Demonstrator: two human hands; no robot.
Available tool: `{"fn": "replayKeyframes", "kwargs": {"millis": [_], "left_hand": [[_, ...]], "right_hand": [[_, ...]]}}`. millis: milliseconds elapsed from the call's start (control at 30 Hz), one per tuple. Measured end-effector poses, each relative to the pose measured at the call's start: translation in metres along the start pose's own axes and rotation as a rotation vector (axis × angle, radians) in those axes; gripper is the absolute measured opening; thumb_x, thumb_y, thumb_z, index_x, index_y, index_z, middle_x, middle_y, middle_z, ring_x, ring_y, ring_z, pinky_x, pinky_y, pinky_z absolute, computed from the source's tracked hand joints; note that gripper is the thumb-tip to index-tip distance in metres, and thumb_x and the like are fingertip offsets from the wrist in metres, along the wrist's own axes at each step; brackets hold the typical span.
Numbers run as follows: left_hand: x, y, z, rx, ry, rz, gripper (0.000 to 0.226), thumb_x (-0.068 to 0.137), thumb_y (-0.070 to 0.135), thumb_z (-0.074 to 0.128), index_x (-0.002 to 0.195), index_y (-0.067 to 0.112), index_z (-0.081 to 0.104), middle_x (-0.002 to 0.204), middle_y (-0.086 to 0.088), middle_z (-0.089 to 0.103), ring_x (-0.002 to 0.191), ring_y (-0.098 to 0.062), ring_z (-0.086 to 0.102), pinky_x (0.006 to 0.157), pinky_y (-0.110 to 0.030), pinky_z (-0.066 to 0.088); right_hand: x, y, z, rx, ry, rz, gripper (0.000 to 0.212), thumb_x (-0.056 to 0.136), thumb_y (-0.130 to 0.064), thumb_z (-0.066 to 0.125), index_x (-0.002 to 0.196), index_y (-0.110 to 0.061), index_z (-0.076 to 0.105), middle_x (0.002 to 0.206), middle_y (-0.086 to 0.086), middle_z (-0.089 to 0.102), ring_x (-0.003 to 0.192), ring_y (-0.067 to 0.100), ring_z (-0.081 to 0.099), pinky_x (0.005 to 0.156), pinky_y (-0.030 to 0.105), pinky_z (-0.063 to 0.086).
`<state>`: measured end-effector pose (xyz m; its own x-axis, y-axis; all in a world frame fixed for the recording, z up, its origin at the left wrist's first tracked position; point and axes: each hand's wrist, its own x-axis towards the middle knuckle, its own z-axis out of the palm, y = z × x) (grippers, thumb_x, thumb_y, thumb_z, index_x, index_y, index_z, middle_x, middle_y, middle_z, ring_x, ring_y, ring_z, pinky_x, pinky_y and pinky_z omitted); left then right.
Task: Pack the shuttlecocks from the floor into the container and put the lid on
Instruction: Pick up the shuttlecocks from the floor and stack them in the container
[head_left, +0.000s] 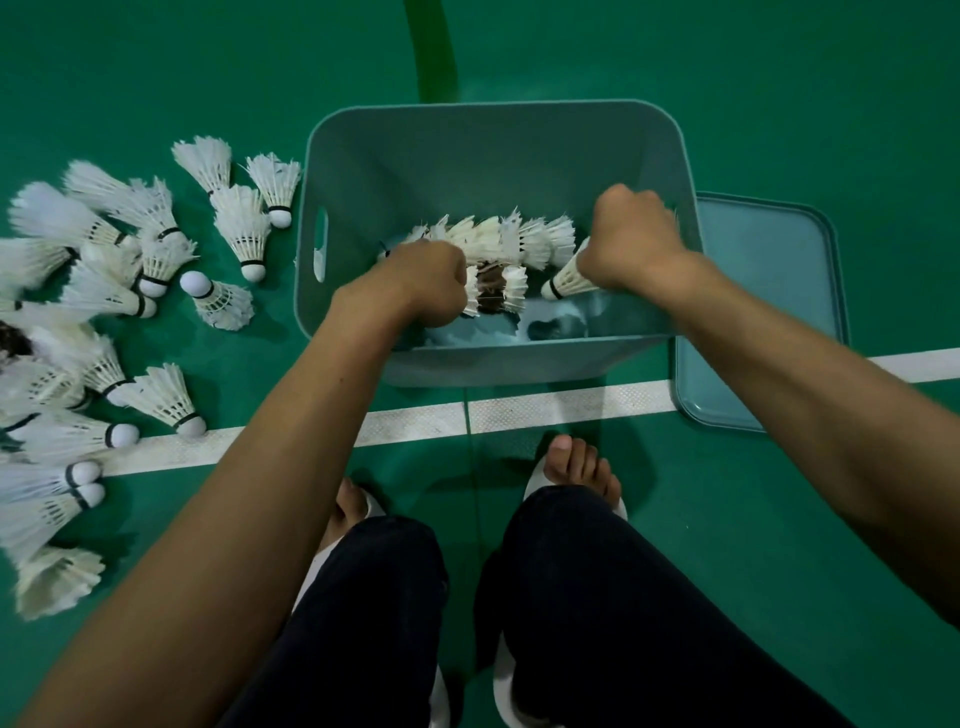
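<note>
A: Many shuttlecocks (104, 291) are listed loose on the green floor (779, 104), several cut off at the left edge; more are rowed inside the blue-grey plastic container (493, 156).

B: Left hand (421, 286): fisted on feathered ones, fingers hidden. Right hand (631, 241): fisted on one shuttlecock (563, 283). Lid (763, 312): rounded, flat, laid beside the container.

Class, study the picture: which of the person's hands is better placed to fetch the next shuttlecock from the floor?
Probably the left hand: the loose shuttlecocks lie on the container's left side, while the right hand is nearer the lid.
</note>
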<state>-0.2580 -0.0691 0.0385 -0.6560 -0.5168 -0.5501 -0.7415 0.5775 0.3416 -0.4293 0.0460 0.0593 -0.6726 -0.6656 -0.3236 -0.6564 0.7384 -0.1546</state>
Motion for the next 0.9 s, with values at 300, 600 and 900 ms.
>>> {"fn": "replayKeyframes", "kwargs": {"millis": [300,600,900], "left_hand": [[0.011,-0.006,-0.009,0.019,-0.169,-0.04,0.048,0.098,0.002,0.039,0.143,0.013,0.052,0.151,-0.017,0.043,0.134,-0.032,0.046,0.107,-0.036,0.038],[0.023,-0.012,-0.008,0.062,-0.18,-0.025,0.049,0.095,0.008,0.039,0.141,0.016,0.052,0.153,-0.019,0.037,0.134,-0.038,0.045,0.113,-0.049,0.04],[-0.042,-0.026,-0.03,-0.266,0.337,0.166,0.047,0.09,-0.006,0.043,0.125,0.012,0.068,0.133,-0.016,0.06,0.122,-0.03,0.057,0.1,-0.033,0.046]], "right_hand": [[0.047,-0.026,0.038,0.551,-0.38,0.334,0.007,0.092,0.007,0.066,0.087,0.006,0.062,0.078,0.022,0.065,0.064,0.03,0.071,0.069,0.042,0.065],[0.051,-0.025,0.04,0.434,-0.361,0.307,0.012,0.091,0.001,0.069,0.081,0.004,0.062,0.083,0.024,0.071,0.079,0.037,0.076,0.076,0.044,0.064],[0.004,-0.046,-0.013,0.273,-0.076,0.134,0.018,0.086,-0.014,0.067,0.092,0.003,0.072,0.079,0.016,0.075,0.056,0.027,0.074,0.06,0.037,0.064]]}}
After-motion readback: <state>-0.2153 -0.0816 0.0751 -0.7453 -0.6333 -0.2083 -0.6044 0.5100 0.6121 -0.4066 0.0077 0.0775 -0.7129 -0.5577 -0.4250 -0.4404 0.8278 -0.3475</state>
